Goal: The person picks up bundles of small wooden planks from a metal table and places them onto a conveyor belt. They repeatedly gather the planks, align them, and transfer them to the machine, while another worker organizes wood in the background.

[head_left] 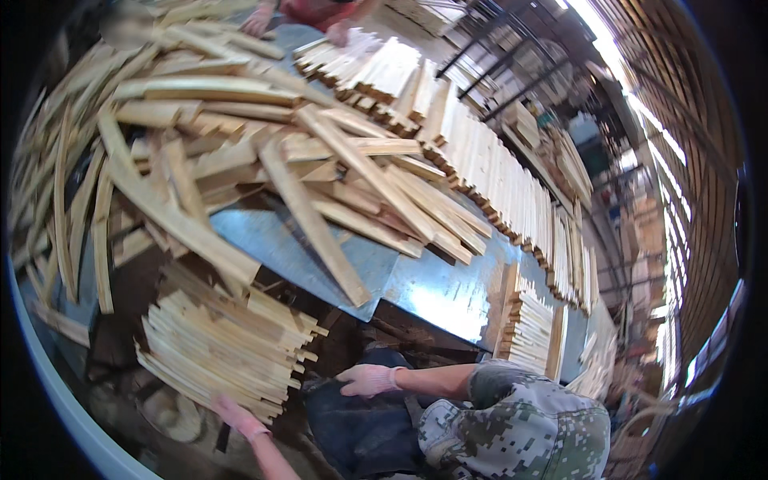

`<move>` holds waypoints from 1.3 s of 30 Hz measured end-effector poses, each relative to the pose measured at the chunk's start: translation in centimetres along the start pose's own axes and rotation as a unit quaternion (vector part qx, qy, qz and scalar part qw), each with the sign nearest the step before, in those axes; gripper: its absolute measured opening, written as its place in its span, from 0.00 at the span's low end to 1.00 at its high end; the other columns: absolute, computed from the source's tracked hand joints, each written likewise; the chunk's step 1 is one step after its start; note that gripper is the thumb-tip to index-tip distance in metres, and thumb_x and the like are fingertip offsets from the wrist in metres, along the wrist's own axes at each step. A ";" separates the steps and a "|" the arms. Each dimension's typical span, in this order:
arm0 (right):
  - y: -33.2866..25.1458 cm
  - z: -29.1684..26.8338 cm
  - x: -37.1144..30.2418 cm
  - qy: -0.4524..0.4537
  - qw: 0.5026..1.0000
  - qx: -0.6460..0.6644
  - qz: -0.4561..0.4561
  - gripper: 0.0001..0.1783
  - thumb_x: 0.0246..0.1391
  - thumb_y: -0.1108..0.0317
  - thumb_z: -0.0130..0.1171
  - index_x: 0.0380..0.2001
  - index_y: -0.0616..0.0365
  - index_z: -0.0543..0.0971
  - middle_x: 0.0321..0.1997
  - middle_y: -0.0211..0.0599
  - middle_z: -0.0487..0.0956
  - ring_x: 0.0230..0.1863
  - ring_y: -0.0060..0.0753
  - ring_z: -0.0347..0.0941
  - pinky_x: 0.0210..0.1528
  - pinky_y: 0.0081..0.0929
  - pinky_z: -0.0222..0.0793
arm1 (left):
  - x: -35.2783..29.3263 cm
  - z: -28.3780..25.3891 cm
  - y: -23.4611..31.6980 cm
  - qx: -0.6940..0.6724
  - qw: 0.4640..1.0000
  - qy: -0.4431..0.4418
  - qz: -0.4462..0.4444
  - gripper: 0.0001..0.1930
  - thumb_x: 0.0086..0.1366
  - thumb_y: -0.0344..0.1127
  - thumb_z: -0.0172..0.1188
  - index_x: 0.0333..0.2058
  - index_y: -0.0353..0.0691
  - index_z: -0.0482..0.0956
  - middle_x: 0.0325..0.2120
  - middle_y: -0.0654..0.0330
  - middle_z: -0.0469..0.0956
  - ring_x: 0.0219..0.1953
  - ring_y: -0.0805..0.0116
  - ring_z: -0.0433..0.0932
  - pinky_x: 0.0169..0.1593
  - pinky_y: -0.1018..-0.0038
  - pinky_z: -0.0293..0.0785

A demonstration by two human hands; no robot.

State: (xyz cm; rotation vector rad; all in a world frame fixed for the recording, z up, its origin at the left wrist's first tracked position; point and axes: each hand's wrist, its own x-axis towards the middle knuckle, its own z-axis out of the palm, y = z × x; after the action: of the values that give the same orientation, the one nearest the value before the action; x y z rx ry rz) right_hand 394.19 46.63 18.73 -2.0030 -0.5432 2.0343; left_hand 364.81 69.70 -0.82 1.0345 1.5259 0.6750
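My left hand (pixel 238 416), in a pink glove, reaches up from the lower edge. Its fingers lie stretched along the lower side of a stack of pale wooden slats (pixel 224 344), seemingly touching the outermost slat. The slats lie side by side with uneven ends. Over dark trousers (pixel 352 432) is my right hand (pixel 370 380), also pink-gloved. Its fingers point left and stay apart, with nothing visible in them. A camouflage sleeve (pixel 500 376) covers the upper part of that arm.
Loose curved wooden pieces (pixel 200 144) heap over a metal-topped table (pixel 440 296). A long row of slats (pixel 480 160) runs along its far side, with a smaller stack (pixel 528 328) at the right. Across the table is a person in red (pixel 320 10).
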 end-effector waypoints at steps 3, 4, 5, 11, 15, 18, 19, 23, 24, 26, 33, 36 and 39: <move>5.5 -3.2 -5.9 0.096 0.987 0.126 -0.001 0.38 0.65 0.57 0.60 0.73 0.65 0.69 0.46 0.44 0.85 0.31 0.31 0.79 0.37 0.31 0.78 | -5.6 4.7 3.1 -0.005 0.993 -0.105 -0.056 0.27 0.78 0.41 0.54 0.69 0.31 0.71 0.62 0.48 0.77 0.60 0.60 0.77 0.66 0.63 0.73; 7.6 -4.3 -7.4 0.122 0.978 0.167 -0.016 0.37 0.65 0.57 0.61 0.73 0.64 0.70 0.44 0.42 0.84 0.32 0.30 0.78 0.37 0.31 0.78 | -7.4 6.9 5.5 0.000 0.980 -0.194 -0.046 0.25 0.78 0.42 0.56 0.66 0.32 0.74 0.57 0.49 0.80 0.55 0.62 0.79 0.62 0.65 0.76; 10.6 -5.3 -8.7 0.148 0.967 0.207 -0.028 0.36 0.66 0.57 0.61 0.73 0.63 0.71 0.43 0.40 0.84 0.32 0.29 0.78 0.37 0.31 0.77 | -10.0 9.7 8.4 0.007 0.958 -0.282 -0.041 0.23 0.77 0.42 0.58 0.62 0.33 0.78 0.52 0.51 0.83 0.50 0.65 0.81 0.58 0.67 0.79; 28.5 -16.5 -12.7 0.415 0.884 0.214 -0.015 0.36 0.67 0.52 0.64 0.72 0.57 0.72 0.49 0.47 0.86 0.49 0.42 0.83 0.56 0.37 0.79 | -26.0 30.1 21.4 0.045 0.831 -0.554 0.011 0.19 0.76 0.36 0.60 0.59 0.30 0.81 0.48 0.53 0.85 0.53 0.64 0.83 0.60 0.66 0.80; 38.6 -26.9 -15.9 0.574 0.741 0.349 -0.029 0.48 0.62 0.51 0.70 0.79 0.57 0.62 0.63 0.53 0.82 0.64 0.47 0.78 0.67 0.36 0.72 | -34.8 45.6 23.5 0.132 0.770 -0.622 0.059 0.23 0.74 0.35 0.63 0.63 0.28 0.77 0.54 0.54 0.83 0.55 0.66 0.81 0.61 0.69 0.77; 47.3 -34.9 -15.8 0.666 0.672 0.324 0.021 0.55 0.56 0.51 0.73 0.81 0.54 0.57 0.71 0.56 0.75 0.71 0.54 0.72 0.72 0.40 0.68 | -39.9 59.3 21.3 0.258 0.731 -0.608 0.170 0.33 0.71 0.40 0.66 0.68 0.27 0.71 0.61 0.46 0.80 0.62 0.54 0.80 0.66 0.62 0.74; 50.1 -36.6 -15.2 0.704 0.646 0.294 0.034 0.57 0.55 0.52 0.74 0.81 0.53 0.56 0.73 0.57 0.72 0.73 0.56 0.70 0.74 0.42 0.66 | -40.0 64.0 19.7 0.312 0.711 -0.597 0.202 0.37 0.69 0.43 0.68 0.69 0.27 0.69 0.64 0.42 0.77 0.66 0.50 0.77 0.69 0.60 0.71; 51.0 -44.9 -18.7 0.693 0.646 0.295 0.125 0.58 0.55 0.56 0.73 0.82 0.53 0.52 0.77 0.60 0.67 0.76 0.61 0.64 0.77 0.44 0.63 | -41.3 79.3 15.6 0.361 0.728 -0.503 0.295 0.45 0.64 0.47 0.72 0.72 0.27 0.64 0.71 0.37 0.69 0.73 0.44 0.68 0.76 0.62 0.62; 51.4 -46.3 -19.0 0.689 0.651 0.298 0.115 0.58 0.56 0.57 0.73 0.82 0.55 0.52 0.77 0.60 0.66 0.77 0.61 0.64 0.77 0.44 0.63 | -40.5 82.4 14.6 0.354 0.740 -0.478 0.312 0.46 0.64 0.47 0.73 0.73 0.27 0.64 0.72 0.37 0.68 0.74 0.44 0.67 0.76 0.62 0.61; 52.5 -47.4 -18.7 0.681 0.654 0.305 0.123 0.57 0.57 0.58 0.72 0.82 0.54 0.52 0.78 0.59 0.66 0.77 0.59 0.64 0.77 0.43 0.63 | -41.0 87.6 14.3 0.402 0.737 -0.459 0.291 0.49 0.62 0.49 0.75 0.73 0.27 0.62 0.72 0.37 0.68 0.74 0.45 0.67 0.76 0.63 0.62; 52.8 -49.4 -18.5 0.650 0.680 0.318 0.123 0.59 0.59 0.57 0.71 0.84 0.48 0.46 0.79 0.57 0.66 0.75 0.58 0.68 0.76 0.44 0.64 | -41.1 93.4 13.2 0.486 0.733 -0.383 0.282 0.49 0.58 0.50 0.79 0.69 0.24 0.68 0.66 0.36 0.74 0.69 0.44 0.74 0.72 0.61 0.67; 52.4 -50.4 -17.5 0.654 0.680 0.303 0.137 0.61 0.56 0.53 0.73 0.83 0.46 0.47 0.75 0.58 0.67 0.74 0.61 0.67 0.75 0.48 0.64 | -40.9 93.8 13.7 0.523 0.694 -0.391 0.305 0.38 0.56 0.46 0.77 0.59 0.26 0.76 0.53 0.39 0.83 0.56 0.45 0.81 0.61 0.59 0.75; 51.8 -51.5 -16.0 0.682 0.645 0.301 0.167 0.62 0.54 0.52 0.75 0.83 0.47 0.48 0.73 0.59 0.67 0.73 0.63 0.65 0.75 0.49 0.64 | -40.5 93.3 14.0 0.525 0.648 -0.408 0.371 0.28 0.55 0.42 0.74 0.49 0.30 0.78 0.46 0.36 0.83 0.51 0.38 0.82 0.58 0.55 0.77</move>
State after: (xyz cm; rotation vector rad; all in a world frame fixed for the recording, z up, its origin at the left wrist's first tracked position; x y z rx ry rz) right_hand 450.72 -1.81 11.86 -2.4280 0.7583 0.1514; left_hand 458.56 29.26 9.69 2.4898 0.4809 -0.3375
